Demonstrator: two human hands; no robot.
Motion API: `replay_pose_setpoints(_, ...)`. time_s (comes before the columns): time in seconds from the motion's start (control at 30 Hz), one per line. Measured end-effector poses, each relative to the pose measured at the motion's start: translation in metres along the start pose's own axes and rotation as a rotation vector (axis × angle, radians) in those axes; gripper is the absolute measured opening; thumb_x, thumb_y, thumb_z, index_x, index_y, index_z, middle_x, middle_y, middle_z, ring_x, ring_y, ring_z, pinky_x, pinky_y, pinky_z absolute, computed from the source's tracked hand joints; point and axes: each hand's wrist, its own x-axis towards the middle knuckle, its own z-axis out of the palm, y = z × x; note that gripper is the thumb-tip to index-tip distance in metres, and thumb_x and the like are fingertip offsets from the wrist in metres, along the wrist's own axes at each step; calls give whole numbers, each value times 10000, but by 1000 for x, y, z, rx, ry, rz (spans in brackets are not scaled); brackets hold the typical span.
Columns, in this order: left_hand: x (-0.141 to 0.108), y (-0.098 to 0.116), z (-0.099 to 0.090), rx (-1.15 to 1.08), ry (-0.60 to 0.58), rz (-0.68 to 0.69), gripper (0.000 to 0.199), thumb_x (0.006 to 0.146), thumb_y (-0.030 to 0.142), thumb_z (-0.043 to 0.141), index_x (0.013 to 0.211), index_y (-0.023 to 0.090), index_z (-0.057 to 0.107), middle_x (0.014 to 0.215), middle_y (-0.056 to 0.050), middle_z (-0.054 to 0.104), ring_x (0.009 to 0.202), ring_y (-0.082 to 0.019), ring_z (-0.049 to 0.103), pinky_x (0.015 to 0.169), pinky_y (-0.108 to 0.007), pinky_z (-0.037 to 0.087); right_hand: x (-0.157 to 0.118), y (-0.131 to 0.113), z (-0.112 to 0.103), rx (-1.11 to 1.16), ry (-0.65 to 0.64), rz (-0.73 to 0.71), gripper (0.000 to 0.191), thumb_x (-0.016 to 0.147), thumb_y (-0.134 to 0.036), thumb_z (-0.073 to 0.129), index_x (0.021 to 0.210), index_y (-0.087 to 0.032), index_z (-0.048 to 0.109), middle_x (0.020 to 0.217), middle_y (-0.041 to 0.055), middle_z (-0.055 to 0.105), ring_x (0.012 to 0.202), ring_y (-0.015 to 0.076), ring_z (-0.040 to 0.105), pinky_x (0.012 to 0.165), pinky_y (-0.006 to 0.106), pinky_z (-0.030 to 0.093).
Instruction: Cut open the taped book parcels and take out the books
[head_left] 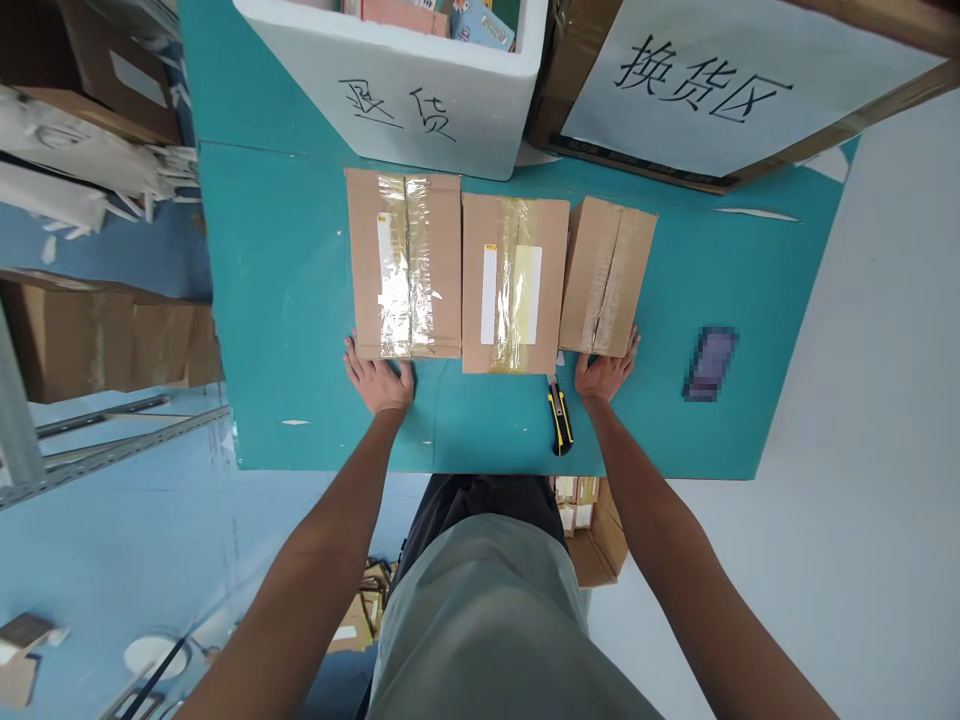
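Three taped cardboard boxes stand in a row on the teal tabletop (285, 300). At the near edge of the left box (367, 265), my left hand (380, 382) rests with its fingers spread, thumb apart. The middle box (472, 280) carries shiny tape and two labels; neither hand touches it. Against the near side of the right box (626, 265), which sits slightly turned, lies my right hand (606, 376), fingers spread and partly hidden by the box. A yellow and black box cutter (559, 415) lies just left of my right hand.
Behind the boxes stand a white foam bin (450, 110) with small packages inside and a large carton (731, 185) bearing a handwritten sheet. A blurred phone-like object (710, 364) lies at the right. Below the table edge is an open carton (596, 555); shelved boxes (112, 335) stand left.
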Motion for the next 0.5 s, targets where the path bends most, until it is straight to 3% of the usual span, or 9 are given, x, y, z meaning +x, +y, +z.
replay_pose_setpoints(0.5, -1, 1, -1, 28, 28, 9, 817, 987, 385, 521, 1669, -24, 336, 1745, -311, 309, 1690, -428, 145, 1365, -630, 66, 0, -3, -3, 11, -33, 14, 801, 1048, -547, 364, 1707, -91, 346, 1805, 276, 162, 1674, 445, 131, 1222, 754, 324)
